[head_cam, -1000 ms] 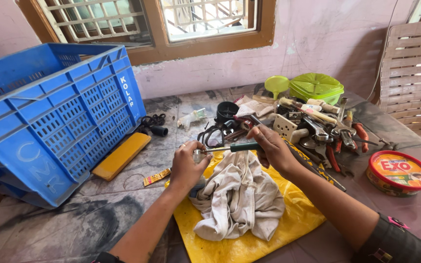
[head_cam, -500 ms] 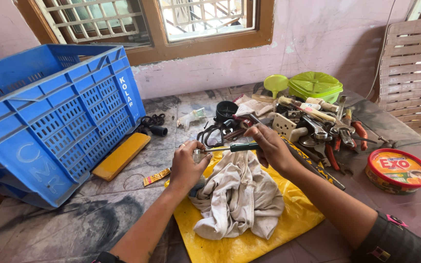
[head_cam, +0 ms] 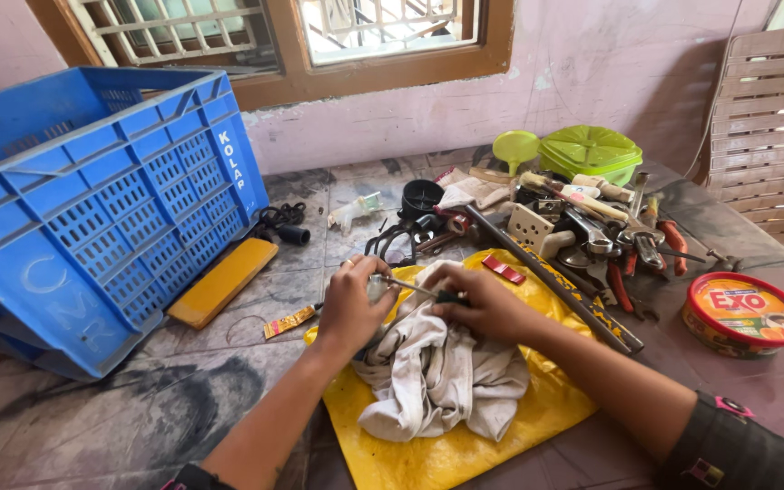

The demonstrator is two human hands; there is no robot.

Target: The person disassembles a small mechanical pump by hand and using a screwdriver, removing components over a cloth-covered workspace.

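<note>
Both hands have dropped lower onto the white rag (head_cam: 437, 377). Our left hand (head_cam: 348, 308) fingers wrap a small metal part (head_cam: 377, 289) over the yellow sheet (head_cam: 428, 454); right hand (head_cam: 483, 304) fingers pinch the screwdriver (head_cam: 421, 290). We should keep its tip square and steady.

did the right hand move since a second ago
Yes. The right hand, gripping a screwdriver, has come down toward the person: earlier it was beside the pile of tools, now it rests over the white rag.
</note>
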